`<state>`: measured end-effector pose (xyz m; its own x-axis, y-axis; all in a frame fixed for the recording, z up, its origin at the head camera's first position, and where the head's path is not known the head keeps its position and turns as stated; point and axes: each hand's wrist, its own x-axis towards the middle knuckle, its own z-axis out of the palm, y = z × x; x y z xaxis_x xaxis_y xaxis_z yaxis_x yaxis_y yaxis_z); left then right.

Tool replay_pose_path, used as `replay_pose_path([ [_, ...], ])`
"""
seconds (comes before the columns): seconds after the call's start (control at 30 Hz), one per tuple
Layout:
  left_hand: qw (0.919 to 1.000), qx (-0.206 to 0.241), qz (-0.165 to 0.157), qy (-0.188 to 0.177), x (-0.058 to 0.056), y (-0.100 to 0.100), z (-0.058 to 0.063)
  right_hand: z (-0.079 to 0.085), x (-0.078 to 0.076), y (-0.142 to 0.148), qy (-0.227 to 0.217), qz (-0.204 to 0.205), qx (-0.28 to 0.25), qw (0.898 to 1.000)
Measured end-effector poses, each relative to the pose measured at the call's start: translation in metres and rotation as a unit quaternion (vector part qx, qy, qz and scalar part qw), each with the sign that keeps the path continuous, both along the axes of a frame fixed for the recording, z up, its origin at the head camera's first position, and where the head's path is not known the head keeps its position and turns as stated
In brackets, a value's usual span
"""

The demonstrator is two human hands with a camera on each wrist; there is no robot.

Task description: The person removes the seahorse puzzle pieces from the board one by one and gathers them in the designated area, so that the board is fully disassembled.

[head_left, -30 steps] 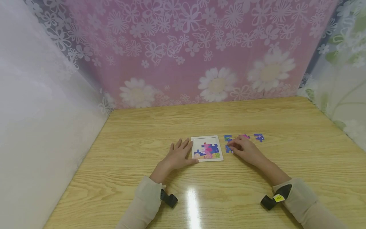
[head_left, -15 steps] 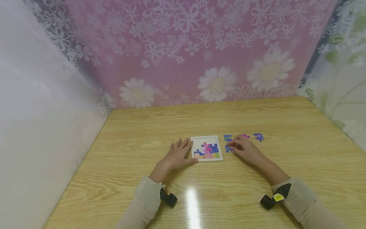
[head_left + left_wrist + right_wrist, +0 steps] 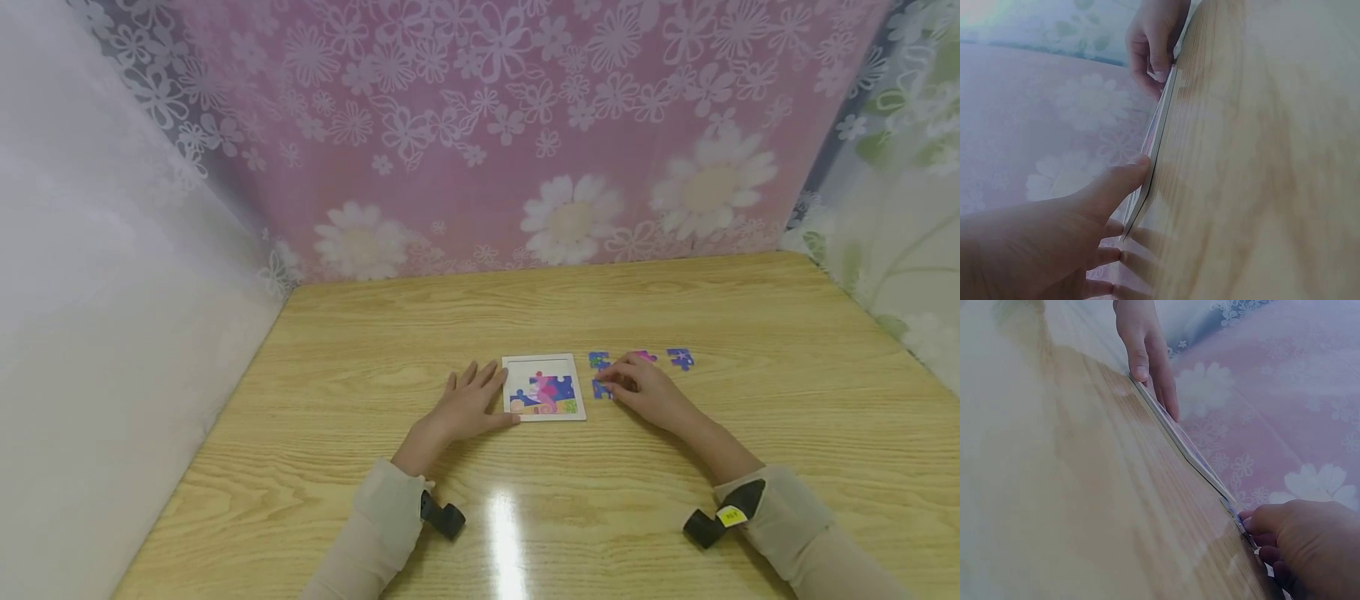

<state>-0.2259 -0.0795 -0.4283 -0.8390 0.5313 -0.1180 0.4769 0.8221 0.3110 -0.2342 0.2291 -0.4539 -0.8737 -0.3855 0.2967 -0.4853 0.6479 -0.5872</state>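
A white square puzzle tray lies flat on the table, partly filled with joined pieces showing a pink seahorse on blue. My left hand rests at its left side with fingers spread, the thumb on the lower left corner; the left wrist view shows that thumb on the tray's edge. Just right of the tray, my right hand has its thumb and index finger together on a blue puzzle piece, its other fingers curled. That piece is partly covered by the fingertips.
Loose pieces lie beyond the right hand: a blue and green one, a pink one half hidden by the hand, and a blue one. The wooden table meets a flowered pink cloth at the back.
Hardly anything differs: both hands keep their places, the left at the tray and the right at the blue piece. The whole view shifts very slightly.
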Motion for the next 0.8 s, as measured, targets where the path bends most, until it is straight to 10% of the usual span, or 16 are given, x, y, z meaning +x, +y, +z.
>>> replay_pose_path([
  [0.8, 1.0, -0.003, -0.002, -0.004, 0.0014, 0.0, 0.0029, 0.0015, 0.0021, 0.0006, 0.01, 0.014, -0.036, 0.999],
])
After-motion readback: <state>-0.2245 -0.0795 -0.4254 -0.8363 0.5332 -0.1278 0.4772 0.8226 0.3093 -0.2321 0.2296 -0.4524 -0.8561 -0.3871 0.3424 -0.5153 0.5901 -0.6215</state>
